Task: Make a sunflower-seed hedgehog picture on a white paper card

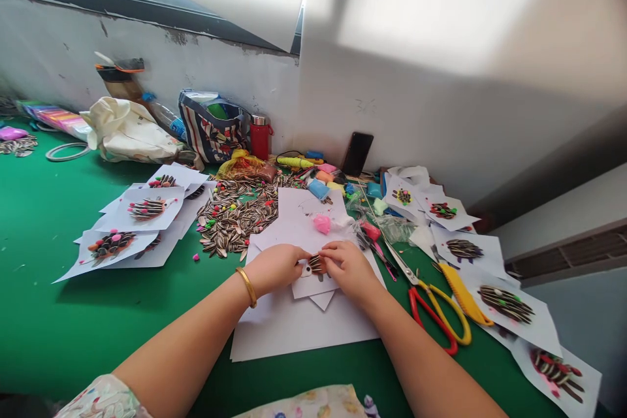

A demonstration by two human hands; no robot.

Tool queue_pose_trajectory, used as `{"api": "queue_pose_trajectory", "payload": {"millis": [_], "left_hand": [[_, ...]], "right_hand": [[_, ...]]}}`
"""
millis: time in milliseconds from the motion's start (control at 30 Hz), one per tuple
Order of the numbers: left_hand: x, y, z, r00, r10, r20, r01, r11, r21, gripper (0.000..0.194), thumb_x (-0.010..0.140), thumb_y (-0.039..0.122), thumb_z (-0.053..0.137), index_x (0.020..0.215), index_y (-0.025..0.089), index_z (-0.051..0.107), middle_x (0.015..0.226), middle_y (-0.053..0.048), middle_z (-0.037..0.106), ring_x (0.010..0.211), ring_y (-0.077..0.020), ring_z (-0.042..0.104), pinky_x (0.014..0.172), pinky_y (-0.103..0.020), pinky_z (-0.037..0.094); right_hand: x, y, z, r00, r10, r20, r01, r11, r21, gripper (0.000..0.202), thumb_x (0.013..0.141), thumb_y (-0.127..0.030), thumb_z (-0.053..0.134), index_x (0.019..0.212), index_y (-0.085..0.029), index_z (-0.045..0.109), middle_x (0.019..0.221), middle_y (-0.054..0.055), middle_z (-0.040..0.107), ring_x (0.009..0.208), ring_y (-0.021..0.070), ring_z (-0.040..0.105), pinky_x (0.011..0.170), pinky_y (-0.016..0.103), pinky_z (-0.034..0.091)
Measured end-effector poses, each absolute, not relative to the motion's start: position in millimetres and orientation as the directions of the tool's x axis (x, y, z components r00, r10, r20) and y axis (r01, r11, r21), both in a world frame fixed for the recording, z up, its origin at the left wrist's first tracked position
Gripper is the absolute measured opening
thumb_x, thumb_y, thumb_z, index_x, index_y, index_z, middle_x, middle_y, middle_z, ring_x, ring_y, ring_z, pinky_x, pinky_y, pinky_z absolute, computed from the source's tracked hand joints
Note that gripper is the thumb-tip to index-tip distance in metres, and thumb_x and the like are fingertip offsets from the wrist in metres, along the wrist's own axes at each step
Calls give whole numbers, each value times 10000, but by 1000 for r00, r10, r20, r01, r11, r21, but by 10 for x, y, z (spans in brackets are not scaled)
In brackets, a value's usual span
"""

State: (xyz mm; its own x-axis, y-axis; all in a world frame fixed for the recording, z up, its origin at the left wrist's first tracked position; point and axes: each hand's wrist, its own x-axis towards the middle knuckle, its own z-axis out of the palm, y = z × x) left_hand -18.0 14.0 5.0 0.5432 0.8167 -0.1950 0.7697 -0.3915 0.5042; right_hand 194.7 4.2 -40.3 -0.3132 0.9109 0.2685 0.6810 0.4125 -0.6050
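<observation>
A small white card (304,288) lies in front of me, bearing a hedgehog made of striped sunflower seeds (317,264) over a brown body. At its left edge is my left hand (277,269), with a gold bangle on the wrist and the fingers closed together; what they hold is hidden. From the right, my right hand (349,269) reaches over the hedgehog, thumb and fingers pinched at the seeds. Whatever sits in that pinch is too small to make out. Larger white sheets (294,333) lie beneath the card, and pink clay (322,223) rests just beyond my hands.
Loose sunflower seeds (240,215) are heaped behind my left hand. Hedgehog cards (147,209) overlap at left; more cards (463,249) line the right edge. Red-and-yellow scissors (431,307) and a yellow utility knife (463,294) lie right. A phone (357,153) leans on the wall.
</observation>
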Motion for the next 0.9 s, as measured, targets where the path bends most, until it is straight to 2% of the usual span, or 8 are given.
{"api": "queue_pose_trajectory", "payload": {"millis": [300, 500, 633, 767, 900], "left_hand": [[-168, 129, 45, 549, 814, -188, 778, -416, 471, 442, 820, 176, 472, 1177, 283, 710, 1015, -68, 759, 870, -253, 685, 706, -297, 468], [-175, 131, 40, 552, 815, -177, 768, -415, 489, 455, 820, 186, 479, 1211, 279, 694, 1084, -67, 748, 924, -253, 682, 751, -300, 479], [-183, 134, 55, 542, 821, -180, 769, -398, 500, 474, 806, 184, 495, 1227, 289, 685, 1118, -57, 741, 971, -257, 676, 773, -298, 479], [-202, 143, 62, 535, 820, -200, 781, -391, 487, 448, 810, 200, 490, 1186, 313, 708, 1064, -46, 755, 915, -254, 686, 738, -296, 479], [-222, 146, 71, 506, 832, -226, 809, -368, 457, 435, 807, 214, 495, 1174, 273, 720, 1064, -72, 753, 930, -258, 686, 743, -293, 482]], "right_hand": [[1919, 36, -414, -339, 901, 273, 679, 435, -591, 287, 858, -160, 558, 1016, -261, 774, 1075, 50, 717, 1031, 234, 608, 926, 391, 483], [1941, 38, -404, -316, 901, 297, 684, 433, -587, 268, 851, -160, 570, 987, -254, 780, 1066, 55, 722, 1014, 233, 622, 909, 386, 491], [1958, 28, -363, -315, 913, 257, 706, 407, -579, 294, 824, -119, 568, 939, -274, 790, 1054, 41, 726, 1012, 229, 625, 911, 387, 490], [1946, 11, -336, -341, 911, 234, 693, 412, -592, 315, 824, -111, 559, 959, -277, 789, 1049, 32, 726, 1015, 223, 617, 923, 384, 484], [1938, 6, -342, -333, 912, 239, 685, 409, -603, 312, 827, -119, 562, 961, -287, 789, 1053, 28, 724, 1022, 222, 612, 924, 376, 481]]}}
